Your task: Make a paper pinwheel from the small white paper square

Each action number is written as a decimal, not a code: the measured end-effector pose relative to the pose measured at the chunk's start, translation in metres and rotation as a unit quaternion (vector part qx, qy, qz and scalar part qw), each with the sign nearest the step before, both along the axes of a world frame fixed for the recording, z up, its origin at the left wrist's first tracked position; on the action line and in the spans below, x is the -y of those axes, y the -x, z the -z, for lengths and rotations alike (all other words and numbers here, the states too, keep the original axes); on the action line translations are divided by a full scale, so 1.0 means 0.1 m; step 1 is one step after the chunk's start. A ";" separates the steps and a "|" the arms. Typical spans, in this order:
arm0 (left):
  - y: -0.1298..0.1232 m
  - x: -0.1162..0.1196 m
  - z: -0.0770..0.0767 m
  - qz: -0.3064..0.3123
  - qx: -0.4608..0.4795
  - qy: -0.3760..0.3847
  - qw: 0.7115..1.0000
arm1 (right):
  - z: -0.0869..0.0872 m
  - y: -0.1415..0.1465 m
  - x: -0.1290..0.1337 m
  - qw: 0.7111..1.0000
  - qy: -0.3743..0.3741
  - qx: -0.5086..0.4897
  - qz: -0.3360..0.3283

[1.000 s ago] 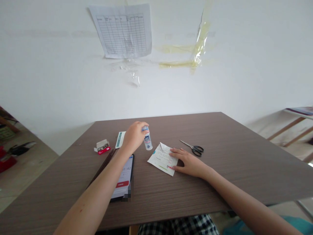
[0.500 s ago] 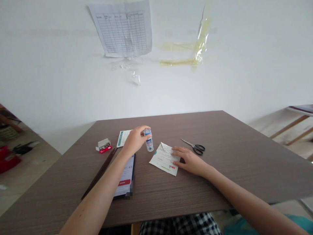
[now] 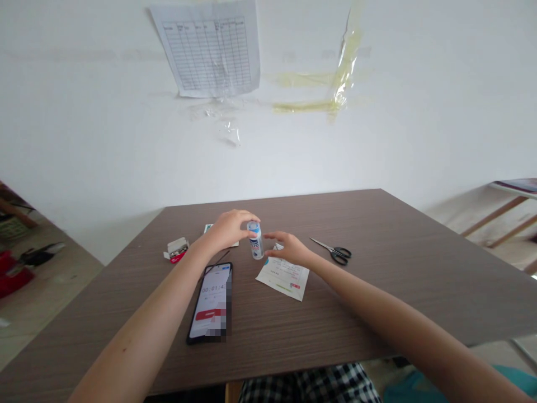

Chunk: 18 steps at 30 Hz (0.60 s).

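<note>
My left hand (image 3: 229, 229) grips the top of a small white-and-blue plastic bottle (image 3: 255, 242) standing on the brown wood-grain table (image 3: 335, 302). My right hand (image 3: 289, 249) has its fingers spread beside the bottle's lower half, and I cannot tell whether they touch it. Under that hand lies a folded printed paper leaflet (image 3: 285, 280). A white card (image 3: 207, 228) is mostly hidden beneath my left hand. Nearer me lies a black smartphone (image 3: 210, 303) showing a timer.
Black-handled scissors (image 3: 334, 253) lie to the right of the leaflet, and a small red-and-white box (image 3: 177, 249) sits at the left. Dark sticks (image 3: 222, 256) are mostly hidden under my left arm. The table's far edge meets a white wall.
My right hand has lifted off the leaflet and moved left to the bottle. My left arm has shifted, now covering the dark sticks and leaving the phone more visible.
</note>
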<state>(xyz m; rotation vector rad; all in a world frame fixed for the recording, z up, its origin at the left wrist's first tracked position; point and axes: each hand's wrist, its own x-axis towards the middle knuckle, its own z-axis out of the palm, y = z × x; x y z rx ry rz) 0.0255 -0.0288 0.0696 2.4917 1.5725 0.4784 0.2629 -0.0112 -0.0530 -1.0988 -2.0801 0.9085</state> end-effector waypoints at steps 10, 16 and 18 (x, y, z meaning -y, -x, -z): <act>0.01 -0.02 -0.11 0.043 -0.132 -0.008 0.990 | 0.08 0.43 -0.03 0.997 0.023 -0.073 0.020; 0.03 0.02 -0.01 0.085 -0.232 -0.085 0.965 | 0.14 0.47 -0.03 0.996 0.009 -0.073 0.049; 0.04 0.02 0.03 0.099 -0.248 -0.112 0.957 | 0.16 0.48 -0.03 0.996 0.001 -0.068 0.055</act>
